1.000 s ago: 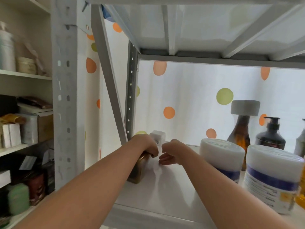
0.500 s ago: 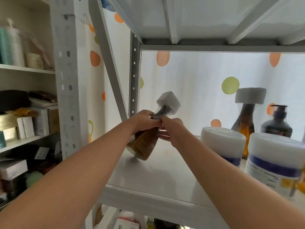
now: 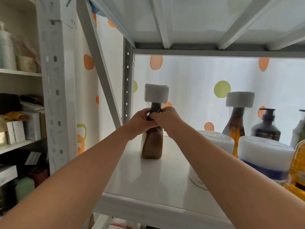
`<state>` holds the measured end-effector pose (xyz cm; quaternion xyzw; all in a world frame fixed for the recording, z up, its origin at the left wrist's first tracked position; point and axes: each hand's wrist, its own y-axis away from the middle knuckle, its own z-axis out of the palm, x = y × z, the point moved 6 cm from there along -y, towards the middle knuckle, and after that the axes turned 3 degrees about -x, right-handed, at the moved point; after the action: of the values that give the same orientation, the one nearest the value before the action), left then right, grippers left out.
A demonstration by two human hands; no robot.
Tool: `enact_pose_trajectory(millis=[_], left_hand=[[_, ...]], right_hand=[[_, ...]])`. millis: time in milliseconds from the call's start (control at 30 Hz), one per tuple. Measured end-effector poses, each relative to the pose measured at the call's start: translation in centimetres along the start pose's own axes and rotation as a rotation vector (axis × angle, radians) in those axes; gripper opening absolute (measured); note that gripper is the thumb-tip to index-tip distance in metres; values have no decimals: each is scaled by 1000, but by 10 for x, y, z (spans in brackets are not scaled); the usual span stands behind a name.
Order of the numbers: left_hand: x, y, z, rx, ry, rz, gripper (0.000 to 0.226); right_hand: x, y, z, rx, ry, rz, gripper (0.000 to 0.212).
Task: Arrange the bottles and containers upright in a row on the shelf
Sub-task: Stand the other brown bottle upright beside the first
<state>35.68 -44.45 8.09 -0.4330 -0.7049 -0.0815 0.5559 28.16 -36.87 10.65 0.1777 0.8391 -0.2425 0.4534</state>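
Presently gripping with both: left hand curled round the narrow dark neck of a tall amber-brown plastic bottle from one side, right hand pinching the same neck from the other, fingertips almost meeting.

Just above the hands, a white block of foam wrap over the bottle's top. Just below, the wider brown body, upright, base down on the white metal shelf. Hard to tell whether fully settled or only touching.

Probably fairly heavy with liquid, stiff-walled and smooth, so a little slippery. Tall on a narrow base, hence easy to tip. Best steered by the neck as now, and lifted lower down at the shoulder or body. Not to be taken by the foam, soft and likely to pull off.

Off to the right of the right hand, two white round tubs with blue label bands. Beyond those, a second amber bottle with a foam-wrapped top and a dark pump bottle, all upright. Farthest right, a yellow bottle, cut off at the frame edge.
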Motion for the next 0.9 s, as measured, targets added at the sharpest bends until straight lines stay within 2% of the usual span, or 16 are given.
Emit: enact_pose_trajectory(millis=[67,133,200,267,367,433,633,800,900], left_hand=[[2,-2,4,89,-34,-26,53],[8,-1,6,198,-188,-43,46],[17,0,8,239,-328,-12,40],[22,2,11,207,-390,9,39],[21,5,8,14,-385,-54,52],[18,7,4,-75,-328,-100,59],[8,1,-10,73,-458,-120,69],[16,6,-15,178,-465,-78,48],[24,9,-5,158,-545,-71,48]], right_hand=[[3,0,0,3,9,9,34],[5,0,3,13,34,12,33],[3,0,3,41,79,4,23],[1,0,0,73,140,5,14],[4,-6,-10,122,239,-16,18],[6,-9,-13,125,209,-15,22],[4,-5,-11,170,184,-21,24],[4,0,-17,162,115,7,19],[-4,5,-10,91,94,-15,31]])
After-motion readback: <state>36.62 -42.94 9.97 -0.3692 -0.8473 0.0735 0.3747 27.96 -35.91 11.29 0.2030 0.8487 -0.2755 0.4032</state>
